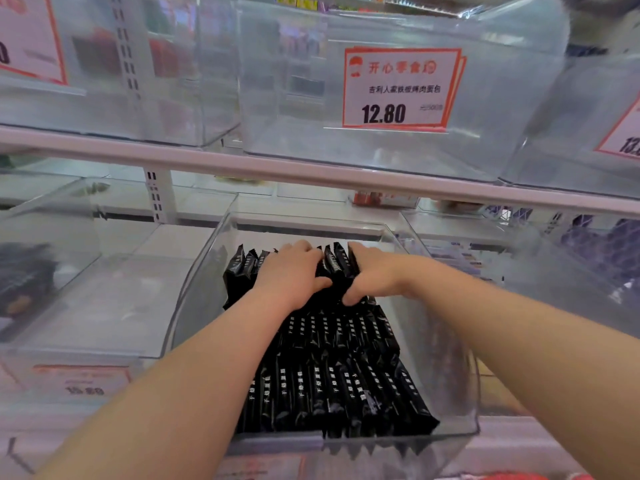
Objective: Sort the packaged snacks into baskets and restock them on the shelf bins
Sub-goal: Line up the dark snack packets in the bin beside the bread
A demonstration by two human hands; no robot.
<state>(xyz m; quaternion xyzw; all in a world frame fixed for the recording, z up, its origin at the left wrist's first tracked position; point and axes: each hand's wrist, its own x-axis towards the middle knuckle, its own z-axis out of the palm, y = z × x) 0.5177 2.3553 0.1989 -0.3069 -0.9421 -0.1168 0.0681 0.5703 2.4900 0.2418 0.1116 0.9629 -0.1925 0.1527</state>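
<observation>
Your left hand (291, 275) and right hand (372, 275) both curl around a standing row of black foil snack packets (337, 372), at twelve o'clock inside the clear plastic shelf bin (194, 306); flat packets fill its six o'clock end.

A white card price tag with an orange-red border (398, 88), printed 12.80, hangs on the upper tier, right of centre. Similar orange-bordered tags sit cut off at the far left (29, 36) and far right (623, 140) edges. A white perforated metal upright (156, 195) stands behind, left of centre. A blurred orange-edged label (83, 382) sits near left.
</observation>
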